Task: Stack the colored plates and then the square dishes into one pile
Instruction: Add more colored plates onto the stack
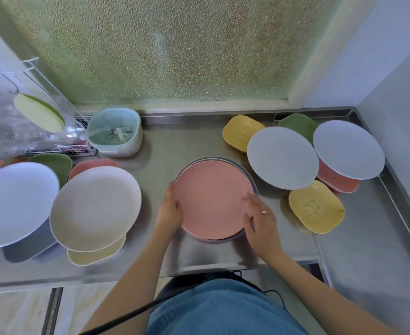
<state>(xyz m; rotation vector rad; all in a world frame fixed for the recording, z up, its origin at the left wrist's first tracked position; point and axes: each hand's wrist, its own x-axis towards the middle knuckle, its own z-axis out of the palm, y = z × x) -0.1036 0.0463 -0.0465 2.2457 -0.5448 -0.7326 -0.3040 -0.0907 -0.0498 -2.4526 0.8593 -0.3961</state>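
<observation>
Head view:
Pink plate [212,198]: lay centre of steel counter [175,141], atop a grey plate [254,180] — only its rim showing.
Left hand [169,211]: straight fingers pressed on pink plate's left edge.
Right hand [262,220]: relaxed fingers rested on right edge — gripped nothing.
Yellow square dish [316,206]: right, near.
Beige plate [95,209]: left.

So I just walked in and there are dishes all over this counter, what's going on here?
A person is stacking plates. Both hands, left hand and right hand, rest at the edges of a pink plate that sits on top of another plate in the middle of the steel counter. The rest is not yet gathered: white plates and yellow square dishes lie to the right, a beige plate and more dishes to the left.
</observation>
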